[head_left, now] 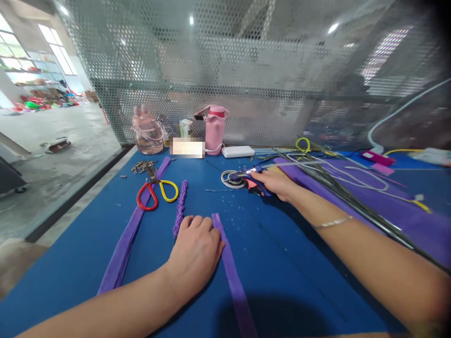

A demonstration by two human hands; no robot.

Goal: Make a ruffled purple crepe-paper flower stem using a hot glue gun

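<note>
My right hand (276, 183) is closed around a blue glue gun (262, 176) with a red trigger, its nozzle end pointing left over a coiled white ring (225, 179). Low on the blue table, my left hand (199, 244) rests with its fingers curled, and what lies under them is hidden. A gathered purple strip (181, 206) meets the left side of that hand. Along its thumb side runs a flat purple fabric strip (232, 272). Scissors with red and yellow handles (152, 183) lie farther left, partly across a long folded purple strip (132, 225).
Small metal pieces (139, 166) lie beside the scissors. A clear pink bottle (150, 136), a pink flask (214, 131) and a white power strip (238, 151) line the back, before a perforated metal screen (211, 61). Purple fabric (405, 220) and dark rods (373, 220) cover the right side.
</note>
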